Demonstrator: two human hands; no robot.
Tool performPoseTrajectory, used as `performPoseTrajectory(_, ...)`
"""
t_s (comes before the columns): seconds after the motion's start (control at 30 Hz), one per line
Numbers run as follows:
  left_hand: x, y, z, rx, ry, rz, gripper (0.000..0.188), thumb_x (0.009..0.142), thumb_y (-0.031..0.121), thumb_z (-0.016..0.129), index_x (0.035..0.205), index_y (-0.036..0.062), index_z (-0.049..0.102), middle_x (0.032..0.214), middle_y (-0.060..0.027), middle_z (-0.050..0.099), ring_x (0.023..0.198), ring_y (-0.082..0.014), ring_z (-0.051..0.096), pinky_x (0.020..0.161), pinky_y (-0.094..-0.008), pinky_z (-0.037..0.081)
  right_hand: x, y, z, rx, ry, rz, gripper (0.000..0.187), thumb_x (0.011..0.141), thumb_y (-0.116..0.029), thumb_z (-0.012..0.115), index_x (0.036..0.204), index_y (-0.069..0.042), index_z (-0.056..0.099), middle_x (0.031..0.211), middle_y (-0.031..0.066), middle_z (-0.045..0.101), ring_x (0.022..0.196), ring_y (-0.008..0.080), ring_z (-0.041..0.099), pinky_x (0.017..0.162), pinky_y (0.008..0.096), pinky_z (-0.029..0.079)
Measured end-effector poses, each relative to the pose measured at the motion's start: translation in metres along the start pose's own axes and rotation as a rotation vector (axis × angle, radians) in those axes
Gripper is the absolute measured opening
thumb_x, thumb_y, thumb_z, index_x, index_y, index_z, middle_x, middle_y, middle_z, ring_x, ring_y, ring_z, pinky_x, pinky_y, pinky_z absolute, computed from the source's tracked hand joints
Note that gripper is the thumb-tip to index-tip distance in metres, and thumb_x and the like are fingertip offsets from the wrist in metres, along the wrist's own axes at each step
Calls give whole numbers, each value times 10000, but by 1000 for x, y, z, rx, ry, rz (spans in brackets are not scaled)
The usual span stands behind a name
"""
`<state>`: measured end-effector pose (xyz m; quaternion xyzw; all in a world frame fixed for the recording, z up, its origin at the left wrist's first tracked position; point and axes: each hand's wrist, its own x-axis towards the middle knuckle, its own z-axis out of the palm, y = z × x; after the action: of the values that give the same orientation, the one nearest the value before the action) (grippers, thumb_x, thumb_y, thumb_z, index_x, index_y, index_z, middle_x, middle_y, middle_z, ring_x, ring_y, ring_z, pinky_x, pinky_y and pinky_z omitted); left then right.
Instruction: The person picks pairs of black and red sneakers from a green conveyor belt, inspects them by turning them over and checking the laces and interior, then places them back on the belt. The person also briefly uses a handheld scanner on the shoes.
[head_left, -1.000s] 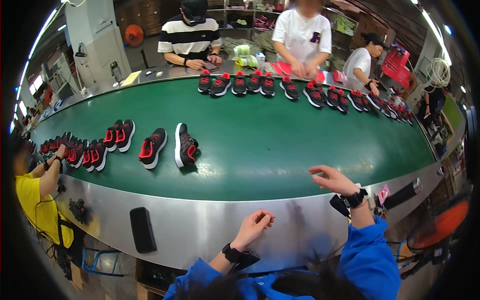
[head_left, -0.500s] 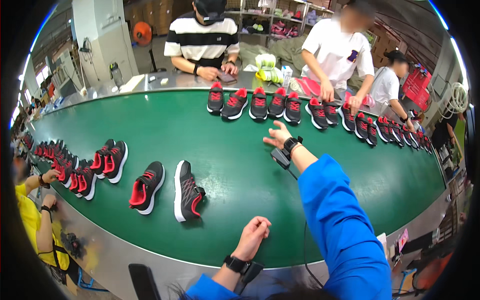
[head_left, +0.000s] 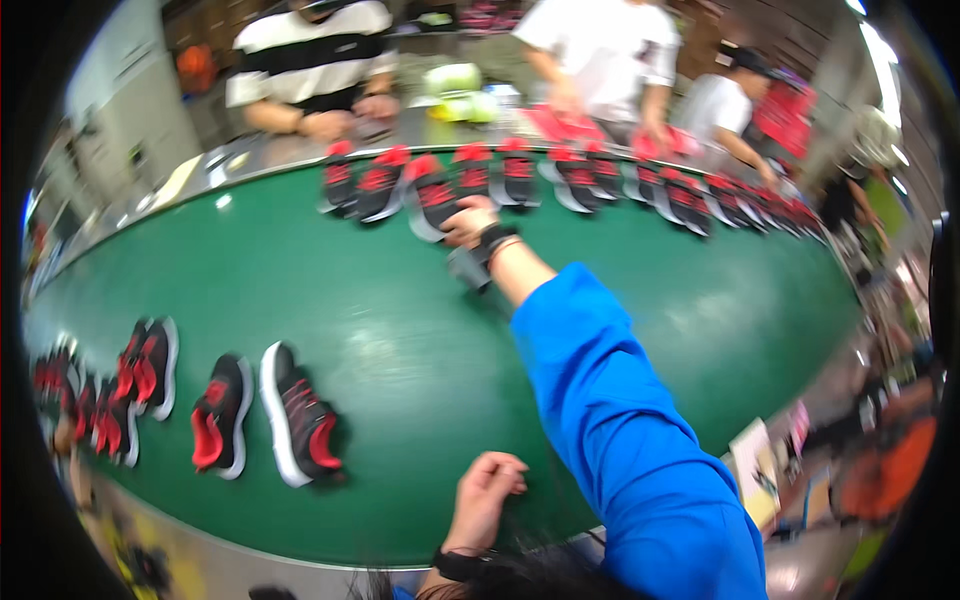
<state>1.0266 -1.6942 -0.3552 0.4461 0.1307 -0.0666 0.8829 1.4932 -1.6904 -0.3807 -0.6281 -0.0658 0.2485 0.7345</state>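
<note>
At the far side of the green belt, my right hand closes on the toe end of a black sneaker with red laces and a white sole; motion blurs the fingers. That sneaker sits slightly nearer to me than its neighbours in the row. My left hand is curled closed low over the near part of the belt, with nothing visible in it. To its left, one sneaker lies tilted on its side with its white sole edge showing. Another sneaker stands beside it.
The green belt spans the workspace. More matching sneakers run along its far edge to the right, and others cluster at the left. Across the belt, several people work, one in a striped shirt. Yellow-green items lie on the metal ledge.
My right hand has reached forward from over the belt to a sneaker in the far row, which is pulled slightly toward me. The view has turned right; my left hand stays curled.
</note>
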Motion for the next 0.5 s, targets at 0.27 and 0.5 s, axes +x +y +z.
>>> performPoseTrajectory(0.27,14,3,-4,176,645,378,185,993,243,522,1075,81,559,1050,-3,547,936,-105,492,818,-296,387,-309,-67,9,-1069,-174,-235,500,719,-1,582,1190,-167,581,1230,171,489,837,314,680,562,376,570)
performPoseTrajectory(0.5,11,15,9,137,694,716,533,1008,453,489,1326,27,461,1330,-127,453,1180,-238,470,1018,-392,353,-383,-127,31,-1316,-472,-371,497,734,-45,584,1214,-175,587,1283,182,531,1060,398,613,884,435,527)
